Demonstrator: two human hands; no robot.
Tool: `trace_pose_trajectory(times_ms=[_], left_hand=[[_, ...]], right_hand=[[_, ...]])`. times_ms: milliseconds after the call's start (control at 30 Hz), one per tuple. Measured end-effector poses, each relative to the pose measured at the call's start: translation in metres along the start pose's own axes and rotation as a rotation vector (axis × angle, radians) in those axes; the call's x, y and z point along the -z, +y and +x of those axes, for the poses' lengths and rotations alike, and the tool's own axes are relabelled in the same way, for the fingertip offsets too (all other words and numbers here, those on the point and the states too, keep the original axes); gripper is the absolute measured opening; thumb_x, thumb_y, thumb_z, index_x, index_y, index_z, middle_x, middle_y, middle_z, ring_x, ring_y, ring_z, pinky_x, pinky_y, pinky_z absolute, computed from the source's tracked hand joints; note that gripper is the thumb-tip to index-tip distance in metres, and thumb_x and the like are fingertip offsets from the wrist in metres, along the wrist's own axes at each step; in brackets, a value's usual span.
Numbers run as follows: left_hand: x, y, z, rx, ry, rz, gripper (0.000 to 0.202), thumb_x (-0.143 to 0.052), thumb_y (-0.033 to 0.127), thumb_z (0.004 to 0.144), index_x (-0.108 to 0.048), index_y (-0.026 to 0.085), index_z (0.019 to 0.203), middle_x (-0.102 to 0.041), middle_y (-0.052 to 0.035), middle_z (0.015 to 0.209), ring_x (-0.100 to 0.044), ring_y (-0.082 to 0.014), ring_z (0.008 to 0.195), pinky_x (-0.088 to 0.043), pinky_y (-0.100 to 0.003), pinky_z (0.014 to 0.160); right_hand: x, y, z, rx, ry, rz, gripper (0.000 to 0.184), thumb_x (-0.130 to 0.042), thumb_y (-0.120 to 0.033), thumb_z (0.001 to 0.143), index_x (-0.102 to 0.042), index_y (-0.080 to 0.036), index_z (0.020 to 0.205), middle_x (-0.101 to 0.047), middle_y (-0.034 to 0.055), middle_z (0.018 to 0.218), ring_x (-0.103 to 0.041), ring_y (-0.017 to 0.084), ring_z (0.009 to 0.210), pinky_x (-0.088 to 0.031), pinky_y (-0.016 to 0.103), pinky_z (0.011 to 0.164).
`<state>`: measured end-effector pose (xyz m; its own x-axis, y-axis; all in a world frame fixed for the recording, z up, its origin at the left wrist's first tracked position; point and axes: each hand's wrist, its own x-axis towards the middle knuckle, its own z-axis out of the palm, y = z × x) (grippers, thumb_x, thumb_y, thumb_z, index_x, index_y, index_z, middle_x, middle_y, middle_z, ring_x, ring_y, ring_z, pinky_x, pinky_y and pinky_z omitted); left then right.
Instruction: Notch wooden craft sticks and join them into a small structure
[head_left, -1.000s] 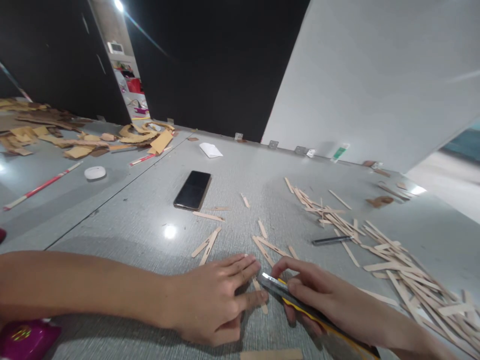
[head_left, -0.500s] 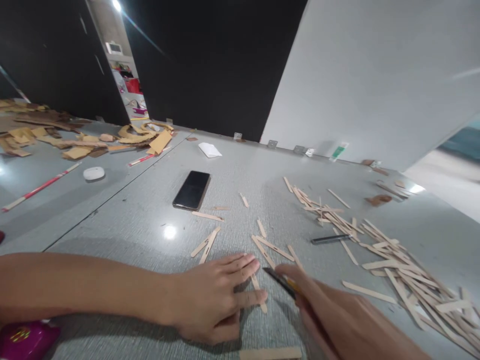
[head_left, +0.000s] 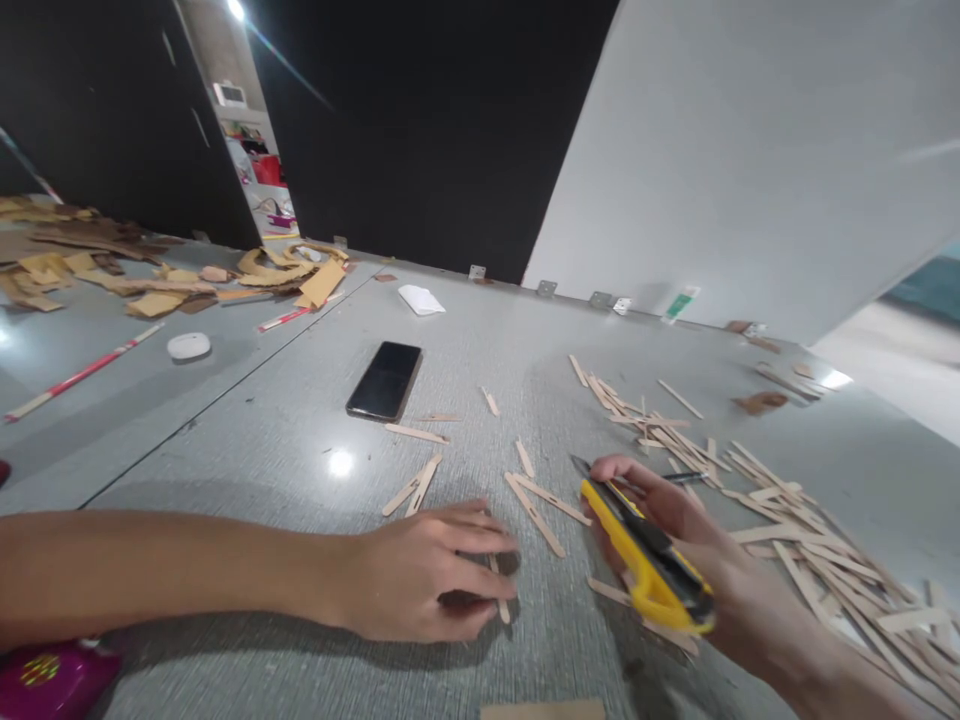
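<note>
My right hand is closed around a yellow and black utility knife, tilted with its blade pointing up and left, above the table. Below the knife lies a flat wooden stick, partly covered by the knife and hand. My left hand is low over the table, its fingers bent around a narrow wooden stick, mostly hidden beneath them. Between the hands, two slotted sticks meet in a V, with a short piece just beyond. Another pair of sticks lies behind my left hand.
A heap of wooden sticks spreads along the right. A black phone lies farther back, near folded white paper. Cardboard scraps and a white case are at left. A purple object sits at the lower left.
My right hand has lifted and turned, bringing the knife up and away from my left hand. My left fingers have curled, and the stick under them has shifted slightly left.
</note>
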<state>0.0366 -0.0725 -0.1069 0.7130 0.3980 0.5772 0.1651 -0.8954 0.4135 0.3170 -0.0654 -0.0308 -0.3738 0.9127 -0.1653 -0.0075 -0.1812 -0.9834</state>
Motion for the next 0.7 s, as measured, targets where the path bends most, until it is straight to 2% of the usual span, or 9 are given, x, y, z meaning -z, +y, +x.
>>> trace_pose_trajectory(times_ms=[67,167,267,367,400,467,567,633,700], left_hand=[[0.0,-0.002,0.0,-0.016,-0.01,-0.032,0.027,-0.064,0.029,0.104,-0.082,0.011,0.108,-0.077,-0.0175,0.128,-0.072,-0.0254,0.124,-0.043,-0.041,0.125],[0.001,-0.005,0.0,-0.017,-0.048,-0.097,0.031,-0.068,0.04,0.103,-0.081,0.013,0.11,-0.079,-0.014,0.124,-0.069,-0.0268,0.128,-0.043,-0.042,0.125],[0.002,-0.004,0.0,0.01,-0.026,-0.106,0.033,-0.07,0.046,0.101,-0.08,0.016,0.111,-0.079,-0.0109,0.123,-0.07,-0.0259,0.126,-0.045,-0.042,0.121],[0.001,0.002,0.0,0.186,0.083,0.033,0.053,-0.076,0.065,0.089,-0.078,0.015,0.108,-0.077,-0.0126,0.112,-0.07,-0.0289,0.106,-0.054,-0.048,0.102],[0.0,0.004,0.0,0.257,0.099,0.098,0.062,-0.079,0.071,0.083,-0.077,0.014,0.108,-0.075,-0.0134,0.108,-0.068,-0.0302,0.102,-0.054,-0.05,0.097],[-0.002,0.008,0.0,0.343,0.086,0.183,0.071,-0.082,0.076,0.073,-0.075,0.013,0.105,-0.072,-0.0129,0.104,-0.064,-0.0312,0.098,-0.052,-0.054,0.096],[-0.003,0.01,0.001,0.341,0.057,0.178,0.055,-0.087,0.06,0.073,-0.075,0.015,0.103,-0.072,-0.0111,0.106,-0.064,-0.031,0.1,-0.05,-0.054,0.1],[-0.001,0.01,0.004,0.298,0.059,0.112,0.037,-0.082,0.039,0.078,-0.076,0.017,0.107,-0.075,-0.01,0.113,-0.066,-0.0295,0.104,-0.05,-0.049,0.102],[0.002,0.009,0.007,0.223,0.031,0.002,0.033,-0.07,0.019,0.081,-0.075,0.017,0.113,-0.077,-0.0085,0.117,-0.07,-0.0251,0.106,-0.049,-0.043,0.107]], right_hand=[[-0.005,0.008,0.0,-0.013,-0.017,0.082,0.043,-0.095,-0.039,0.077,-0.067,-0.033,0.11,-0.057,-0.0044,0.076,-0.043,0.013,0.057,-0.042,0.021,0.05],[-0.011,0.017,-0.002,0.02,0.027,0.162,0.049,-0.097,-0.044,0.073,-0.066,-0.036,0.11,-0.051,-0.0057,0.076,-0.04,0.013,0.058,-0.043,0.023,0.053],[-0.014,0.023,-0.003,0.073,0.078,0.223,0.042,-0.09,-0.055,0.08,-0.066,-0.035,0.11,-0.046,-0.0067,0.072,-0.037,0.013,0.057,-0.042,0.022,0.054],[-0.016,0.025,-0.002,0.102,0.134,0.241,0.031,-0.071,-0.059,0.096,-0.066,-0.029,0.095,-0.04,-0.0073,0.064,-0.035,0.012,0.054,-0.041,0.02,0.051],[-0.016,0.025,-0.001,0.102,0.162,0.218,0.031,-0.066,-0.058,0.1,-0.066,-0.027,0.093,-0.042,-0.0071,0.062,-0.036,0.012,0.053,-0.042,0.02,0.051],[-0.016,0.026,0.0,0.103,0.22,0.123,0.027,-0.064,-0.054,0.103,-0.069,-0.028,0.102,-0.053,-0.0056,0.066,-0.045,0.012,0.053,-0.045,0.022,0.052],[-0.012,0.027,0.0,0.121,0.277,-0.16,0.029,-0.066,-0.053,0.103,-0.071,-0.028,0.117,-0.07,-0.0017,0.076,-0.062,0.016,0.062,-0.053,0.028,0.062],[-0.009,0.025,-0.001,0.151,0.265,-0.392,0.032,-0.063,-0.054,0.104,-0.074,-0.026,0.115,-0.072,-0.0007,0.068,-0.068,0.02,0.069,-0.056,0.034,0.075],[-0.007,0.021,-0.003,0.2,0.23,-0.556,0.035,-0.063,-0.056,0.103,-0.078,-0.025,0.111,-0.075,0.0014,0.066,-0.074,0.024,0.077,-0.058,0.04,0.086]])
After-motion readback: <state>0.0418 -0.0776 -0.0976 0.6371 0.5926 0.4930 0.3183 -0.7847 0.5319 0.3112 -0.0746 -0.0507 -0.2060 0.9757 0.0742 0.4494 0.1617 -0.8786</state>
